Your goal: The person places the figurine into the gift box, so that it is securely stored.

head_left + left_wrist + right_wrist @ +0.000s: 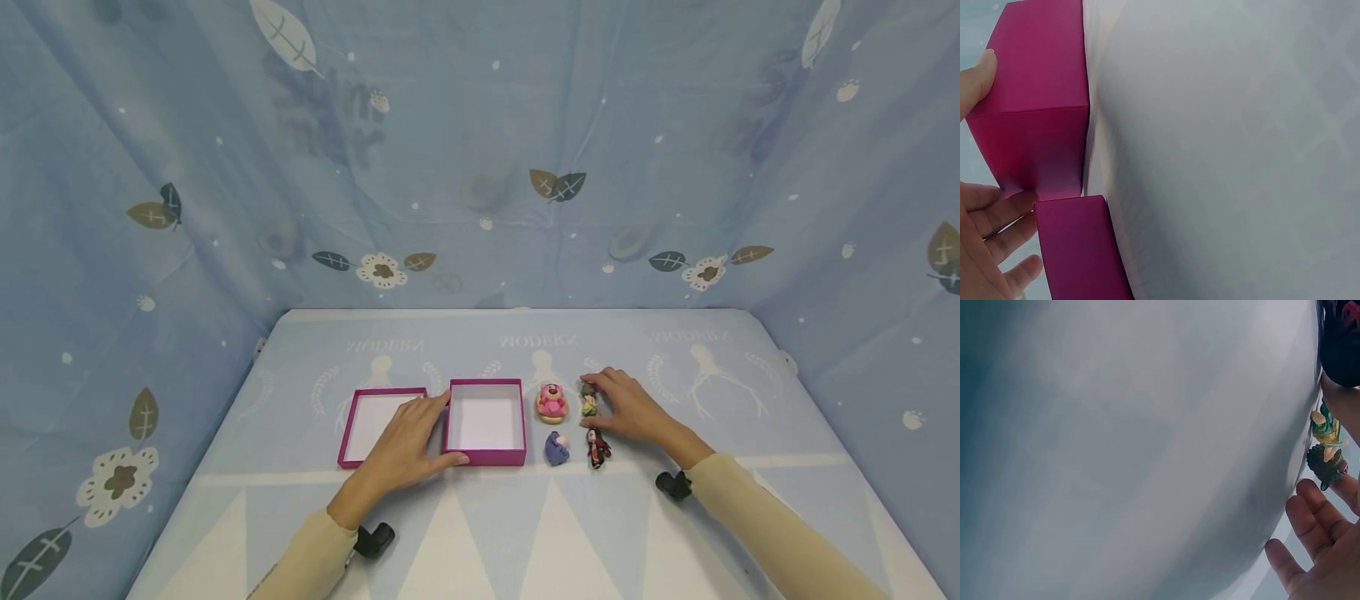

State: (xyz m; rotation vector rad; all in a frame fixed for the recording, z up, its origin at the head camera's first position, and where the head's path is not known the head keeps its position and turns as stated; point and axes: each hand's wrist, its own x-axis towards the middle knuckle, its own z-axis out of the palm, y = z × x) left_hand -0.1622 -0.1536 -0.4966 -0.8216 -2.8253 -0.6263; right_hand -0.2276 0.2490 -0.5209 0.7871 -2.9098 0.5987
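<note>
In the head view an open magenta box [486, 457] with a white inside stands at mid table. My left hand [405, 442] holds its near left corner, thumb on the front wall and fingers at the left side. In the left wrist view the thumb rests on the magenta wall [1035, 62]. My right hand [633, 408] curves over a small figurine [588, 402] in yellow and green, thumb by its feet and index finger by its dark head. Below lies a figurine in dark red and black [597, 450]. The right wrist view shows the green figurine [1327, 434] between thumb and index finger.
A shallow magenta lid [347, 442], white inside, lies left of the box, partly behind my left hand. Right of the box sit a pink bear figurine [552, 403] and a small blue-purple figurine [557, 450]. The patterned tabletop [525, 533] meets a blue curtain [480, 167] behind.
</note>
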